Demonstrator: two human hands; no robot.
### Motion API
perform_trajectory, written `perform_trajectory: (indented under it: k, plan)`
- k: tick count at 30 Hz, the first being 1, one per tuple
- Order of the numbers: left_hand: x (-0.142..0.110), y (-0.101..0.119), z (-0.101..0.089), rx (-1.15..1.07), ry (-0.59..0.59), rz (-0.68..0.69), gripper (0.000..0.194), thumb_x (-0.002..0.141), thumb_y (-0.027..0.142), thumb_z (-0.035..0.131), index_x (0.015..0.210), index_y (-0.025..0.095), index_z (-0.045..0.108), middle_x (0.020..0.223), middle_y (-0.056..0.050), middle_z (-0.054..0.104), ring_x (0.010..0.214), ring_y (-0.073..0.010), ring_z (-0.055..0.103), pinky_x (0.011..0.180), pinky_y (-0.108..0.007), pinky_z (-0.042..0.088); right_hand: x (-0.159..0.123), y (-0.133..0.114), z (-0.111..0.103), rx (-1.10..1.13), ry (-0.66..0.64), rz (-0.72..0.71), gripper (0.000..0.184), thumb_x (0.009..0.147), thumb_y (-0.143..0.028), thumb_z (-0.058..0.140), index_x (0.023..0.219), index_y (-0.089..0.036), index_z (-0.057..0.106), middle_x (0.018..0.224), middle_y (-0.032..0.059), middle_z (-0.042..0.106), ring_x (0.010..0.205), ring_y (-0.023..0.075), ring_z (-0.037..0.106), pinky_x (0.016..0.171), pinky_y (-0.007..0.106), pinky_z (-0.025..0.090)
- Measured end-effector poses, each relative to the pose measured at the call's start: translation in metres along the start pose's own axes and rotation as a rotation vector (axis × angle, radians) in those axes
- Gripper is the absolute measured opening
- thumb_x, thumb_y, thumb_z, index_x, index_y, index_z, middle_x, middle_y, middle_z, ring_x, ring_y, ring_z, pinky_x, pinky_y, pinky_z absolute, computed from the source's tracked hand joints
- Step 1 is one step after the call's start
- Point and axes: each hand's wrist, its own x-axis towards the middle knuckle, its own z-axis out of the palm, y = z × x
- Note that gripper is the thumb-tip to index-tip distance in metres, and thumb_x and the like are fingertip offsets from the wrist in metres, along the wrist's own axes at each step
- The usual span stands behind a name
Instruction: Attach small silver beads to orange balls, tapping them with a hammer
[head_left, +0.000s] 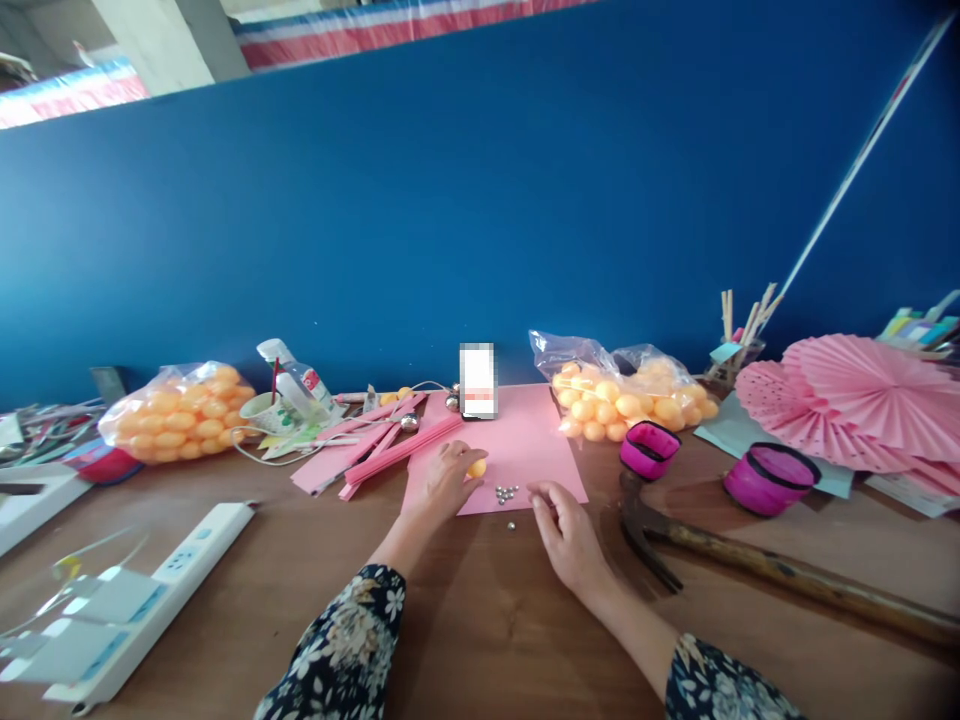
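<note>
My left hand (448,480) rests over the pink paper sheet (525,430), its fingers and thumb closed around a small orange ball (477,468). To the right, my right hand (568,535) hovers by the sheet's front edge with fingertips pinched together; whatever may be between them is too small to make out. Between the hands, several small silver balls (506,494) lie in a cluster on the paper. One more silver ball (511,526) sits on the brown table just in front of the sheet.
Bags of orange balls stand left (180,415) and right (607,400). A hammer (765,560) and magenta wristbands (772,478) lie right, near pink paper fans (870,400). Folded pink fans (405,450), a bottle (296,380) and a power strip (172,590) are left. A blue panel (450,220) rises behind.
</note>
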Motion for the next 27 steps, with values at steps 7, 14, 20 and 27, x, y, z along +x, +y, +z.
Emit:
perform_trajectory:
  k: [7, 14, 20, 27]
  plan:
    - [0.002, -0.001, 0.002, -0.099, 0.04, -0.158, 0.033, 0.074, 0.03, 0.052, 0.105, 0.019, 0.051, 0.104, -0.008, 0.06, 0.099, -0.0236, 0.054, 0.086, -0.036, 0.04, 0.001, -0.001, 0.0, 0.009, 0.006, -0.011, 0.019, 0.086, -0.027, 0.039, 0.093, -0.019, 0.054, 0.093, 0.0071, 0.062, 0.087, 0.0196, 0.057, 0.073, 0.03, 0.046]
    - [-0.028, -0.039, 0.005, -0.187, 0.068, -0.195, 0.062, 0.07, 0.023, 0.052, 0.128, 0.019, 0.031, 0.127, -0.011, 0.045, 0.117, -0.026, 0.041, 0.094, -0.041, 0.036, 0.001, 0.0, 0.0, 0.006, 0.005, -0.001, 0.018, 0.087, -0.028, 0.038, 0.091, -0.019, 0.053, 0.09, 0.0059, 0.062, 0.083, 0.0183, 0.057, 0.072, 0.028, 0.045]
    - [-0.04, -0.045, -0.005, -0.252, 0.114, -0.191, 0.049, 0.075, 0.022, 0.044, 0.124, 0.017, 0.038, 0.125, -0.011, 0.048, 0.116, -0.0233, 0.043, 0.095, -0.04, 0.036, 0.001, -0.003, 0.0, 0.007, 0.005, -0.011, 0.02, 0.087, -0.029, 0.038, 0.092, -0.018, 0.054, 0.089, 0.0067, 0.063, 0.08, 0.0183, 0.058, 0.069, 0.028, 0.045]
    - [-0.033, -0.023, 0.002, -0.294, 0.094, -0.128, 0.044, 0.081, 0.028, 0.041, 0.123, 0.018, 0.039, 0.125, -0.01, 0.047, 0.117, -0.0216, 0.042, 0.098, -0.04, 0.033, 0.0, 0.0, 0.001, 0.0, 0.021, -0.006, 0.02, 0.086, -0.029, 0.038, 0.093, -0.019, 0.055, 0.093, 0.0067, 0.063, 0.085, 0.0187, 0.058, 0.072, 0.029, 0.046]
